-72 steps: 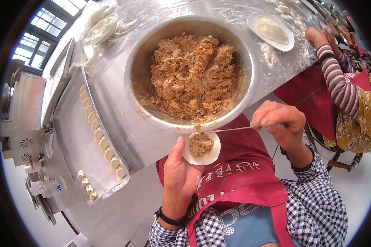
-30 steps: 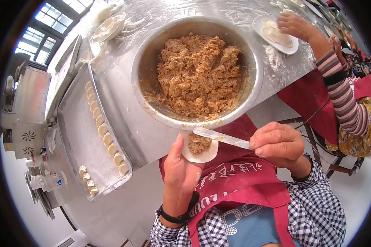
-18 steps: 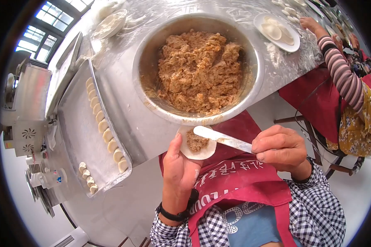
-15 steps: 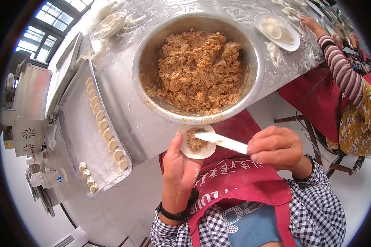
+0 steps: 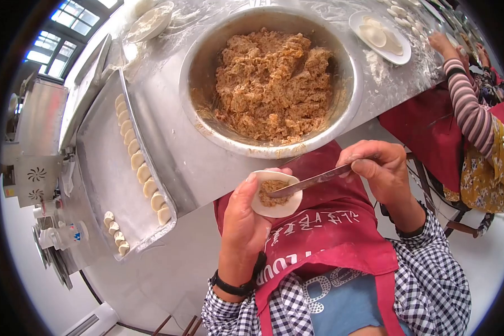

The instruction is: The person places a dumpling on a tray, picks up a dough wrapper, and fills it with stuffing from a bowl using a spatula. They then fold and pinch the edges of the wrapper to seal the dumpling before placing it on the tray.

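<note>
A round dough wrapper [image 5: 290, 209] rests in my left hand [image 5: 245, 221], its thumb on the near edge and fingertips behind. Brown filling [image 5: 270, 194] lies at the wrapper's middle. My right hand [image 5: 379, 165] is closed around the end of a flat metal spatula [image 5: 319, 178], whose tip touches the filling. Just beyond my hands stands a large metal bowl [image 5: 193, 115] holding a mound of the same filling [image 5: 274, 84].
A metal tray [image 5: 103, 162] at left holds a long row of dumplings [image 5: 137, 161] and a shorter one. At upper right are a plate of wrappers [image 5: 400, 58] and a co-worker's striped sleeve [image 5: 469, 109]. A floury dish [image 5: 151, 22] sits upper left.
My right hand has moved up and turned, so the spatula now slants with its narrow dark side showing. The wrapper has shifted slightly right, and more of my left fingertips show behind it.
</note>
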Action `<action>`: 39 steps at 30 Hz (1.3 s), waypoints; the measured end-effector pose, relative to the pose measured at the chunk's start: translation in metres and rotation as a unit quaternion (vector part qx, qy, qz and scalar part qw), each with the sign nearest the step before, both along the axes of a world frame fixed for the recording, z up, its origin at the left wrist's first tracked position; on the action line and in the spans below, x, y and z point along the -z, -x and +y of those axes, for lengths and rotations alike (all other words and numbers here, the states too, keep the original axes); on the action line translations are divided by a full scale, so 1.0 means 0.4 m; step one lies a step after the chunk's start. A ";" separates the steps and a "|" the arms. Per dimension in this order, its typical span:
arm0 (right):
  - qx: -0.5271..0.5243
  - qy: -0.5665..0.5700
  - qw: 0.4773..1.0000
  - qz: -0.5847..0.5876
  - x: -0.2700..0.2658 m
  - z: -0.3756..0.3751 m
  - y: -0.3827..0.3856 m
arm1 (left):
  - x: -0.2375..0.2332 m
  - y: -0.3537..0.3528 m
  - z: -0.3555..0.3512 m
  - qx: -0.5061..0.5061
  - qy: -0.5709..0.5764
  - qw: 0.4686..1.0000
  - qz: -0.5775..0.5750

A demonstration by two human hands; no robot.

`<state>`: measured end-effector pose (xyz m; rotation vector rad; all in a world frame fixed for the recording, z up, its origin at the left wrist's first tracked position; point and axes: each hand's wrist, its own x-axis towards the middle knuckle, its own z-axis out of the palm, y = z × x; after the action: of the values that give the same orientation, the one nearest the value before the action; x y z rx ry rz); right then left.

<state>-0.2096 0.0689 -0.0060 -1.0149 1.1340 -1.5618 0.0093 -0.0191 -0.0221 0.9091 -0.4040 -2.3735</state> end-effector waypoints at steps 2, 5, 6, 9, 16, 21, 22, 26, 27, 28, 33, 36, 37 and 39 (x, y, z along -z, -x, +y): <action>0.014 -0.020 0.999 -0.048 0.012 -0.011 0.005 | 0.003 0.008 -0.011 0.026 0.047 0.998 -0.017; 0.007 -0.014 0.993 -0.114 0.001 -0.016 0.014 | 0.009 0.006 -0.015 0.026 0.059 0.998 -0.023; 0.007 -0.015 0.993 -0.114 0.003 -0.016 0.012 | 0.009 0.007 -0.015 0.025 0.057 0.998 -0.027; 0.038 -0.026 0.997 -0.053 0.014 -0.020 0.005 | 0.002 0.015 -0.013 0.031 0.080 0.996 -0.033; 0.046 -0.019 0.994 -0.097 0.011 -0.030 0.004 | 0.003 0.013 -0.013 0.017 0.094 0.994 -0.046; 0.042 -0.022 0.997 -0.062 0.014 -0.034 -0.002 | 0.005 0.018 -0.012 0.042 0.135 0.988 -0.056; 0.042 -0.027 0.996 -0.072 0.011 -0.034 0.002 | 0.006 0.017 -0.014 0.044 0.126 0.990 -0.055; 0.020 -0.033 0.995 -0.096 0.002 -0.032 0.009 | 0.011 0.014 -0.018 0.037 0.104 0.993 -0.039; 0.021 -0.033 0.995 -0.096 0.004 -0.032 0.005 | 0.010 0.014 -0.018 0.037 0.103 0.993 -0.040; 0.016 -0.036 0.997 -0.066 0.009 -0.031 -0.002 | 0.010 0.014 -0.017 0.038 0.102 0.993 -0.041; 0.017 -0.036 0.998 -0.055 0.001 -0.034 -0.002 | 0.013 0.011 -0.018 0.033 0.105 0.993 -0.044; 0.022 -0.023 0.997 -0.074 -0.001 -0.035 0.000 | 0.012 0.009 -0.019 0.033 0.101 0.994 -0.029; 0.024 -0.036 0.998 -0.046 0.004 -0.034 0.000 | 0.011 0.010 -0.019 0.036 0.104 0.994 -0.021; 0.026 -0.047 0.998 -0.017 0.004 -0.034 0.004 | 0.007 0.013 -0.018 0.030 0.105 0.994 -0.022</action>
<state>-0.2112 0.0552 -0.0077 -0.8999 1.2073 -1.5448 0.0042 -0.0263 -0.0249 0.8634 -0.6948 -2.3138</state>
